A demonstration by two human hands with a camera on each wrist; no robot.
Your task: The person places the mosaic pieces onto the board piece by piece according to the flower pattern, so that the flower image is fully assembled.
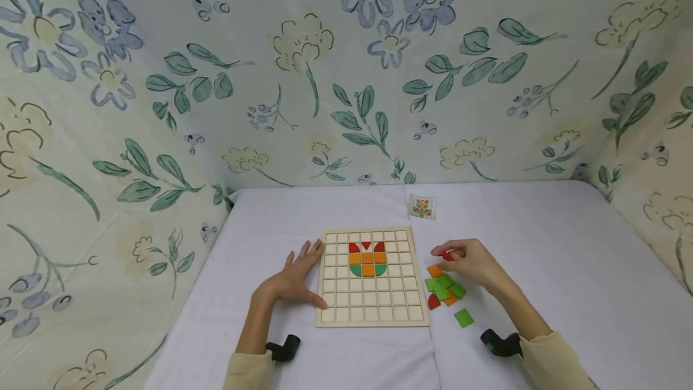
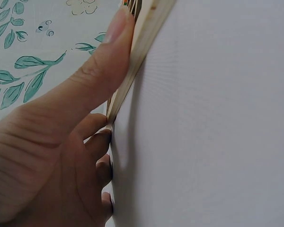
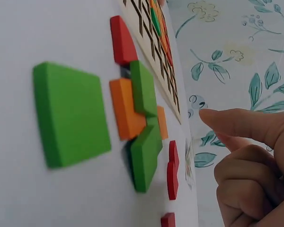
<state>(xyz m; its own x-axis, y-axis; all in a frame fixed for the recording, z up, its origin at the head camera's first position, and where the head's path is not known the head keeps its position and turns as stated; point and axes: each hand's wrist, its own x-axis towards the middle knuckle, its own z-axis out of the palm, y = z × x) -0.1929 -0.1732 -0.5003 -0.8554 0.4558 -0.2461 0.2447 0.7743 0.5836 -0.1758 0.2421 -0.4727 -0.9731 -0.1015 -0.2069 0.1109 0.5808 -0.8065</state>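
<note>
My left hand [image 1: 289, 278] lies with spread fingers along the left edge of a wooden grid board [image 1: 373, 315]. In the left wrist view its thumb [image 2: 102, 61] rests against the board's rim. Set in the board are red, orange and green tiles forming a tulip-like figure. My right hand [image 1: 470, 260] hovers just right of the board, over small red pieces [image 1: 447, 256]. In the right wrist view, red pieces [image 3: 172, 175] lie on the cloth below its extended thumb, other fingers curled; I cannot tell whether its fingertips pinch a piece.
Near the right hand lies a loose pile of green tiles [image 1: 443, 287], with orange tiles [image 1: 435, 271] and a red curved piece [image 1: 434, 301]. One green tile [image 1: 464, 318] lies apart. A small pattern card [image 1: 422, 207] sits behind the board on the white cloth [image 1: 520, 227].
</note>
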